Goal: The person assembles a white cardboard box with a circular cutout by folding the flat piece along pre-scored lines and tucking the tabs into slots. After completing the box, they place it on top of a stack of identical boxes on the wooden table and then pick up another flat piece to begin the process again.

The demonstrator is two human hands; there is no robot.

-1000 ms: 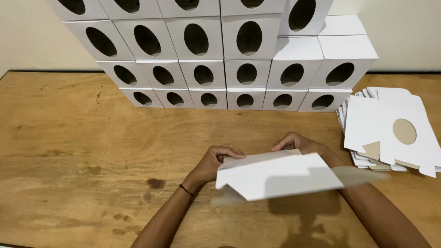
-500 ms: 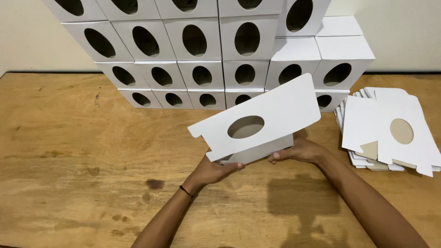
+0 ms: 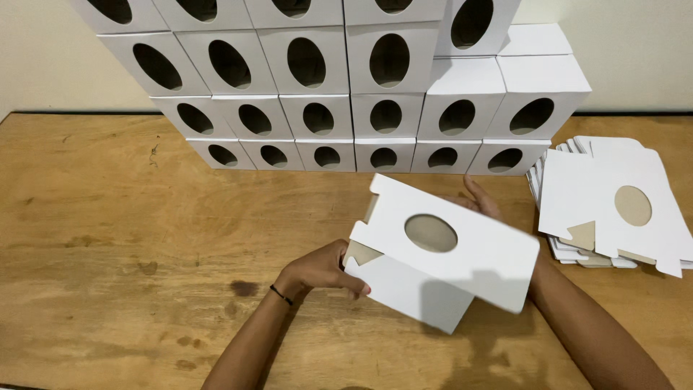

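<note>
Pinched at its lower left corner by the left hand [image 3: 321, 269], the white cardboard box blank [image 3: 440, 249] with an oval hole was held just above the wooden table [image 3: 108, 238], and the right hand [image 3: 482, 204] was mostly hidden behind its far edge with fingers spread, so I could not tell how it gripped. It was only part way folded, with one flap bent down and brown card showing inside. Behind it stood a wall of finished white boxes [image 3: 346, 87], and a pile of flat blanks [image 3: 613, 206] waited on the right, so plenty was left.
</note>
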